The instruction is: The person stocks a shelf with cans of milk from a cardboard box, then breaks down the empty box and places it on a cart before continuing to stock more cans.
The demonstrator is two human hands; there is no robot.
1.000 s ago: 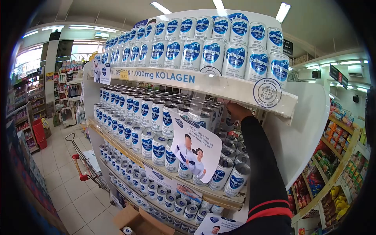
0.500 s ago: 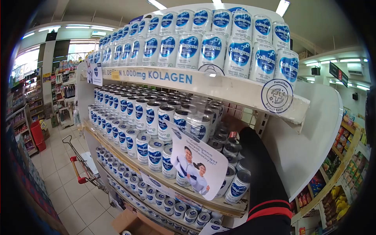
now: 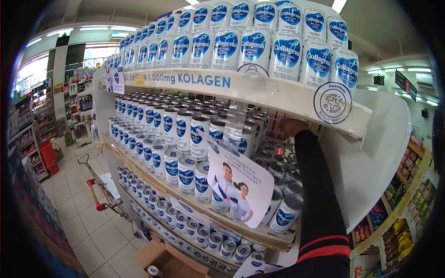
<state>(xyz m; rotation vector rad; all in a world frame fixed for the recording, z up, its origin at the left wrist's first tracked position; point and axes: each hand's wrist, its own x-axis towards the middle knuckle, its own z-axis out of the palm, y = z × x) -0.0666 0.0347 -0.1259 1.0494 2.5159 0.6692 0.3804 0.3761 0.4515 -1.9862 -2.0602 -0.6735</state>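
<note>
My right hand (image 3: 294, 127) reaches deep into the middle shelf, at the right end, the arm in a black sleeve with red cuff stripes. Its fingers are dim and partly hidden, so I cannot see what they hold, if anything. White and blue Collagena cans (image 3: 285, 214) stand in rows below and in front of it. Among them sits a small red-marked item (image 3: 279, 152). To the left of the hand, cans are stacked two high (image 3: 200, 132). My left hand is out of view.
A printed card (image 3: 238, 183) sticks out from the shelf front. Above runs the upper shelf edge (image 3: 278, 94), loaded with more cans. An open cardboard box (image 3: 169, 259) with a can inside lies on the floor, near a trolley with a red handle (image 3: 93, 192).
The view has shifted slightly, and more of the box shows below. My right hand has come into clearer sight at the back of the shelf, higher above the cans.
</note>
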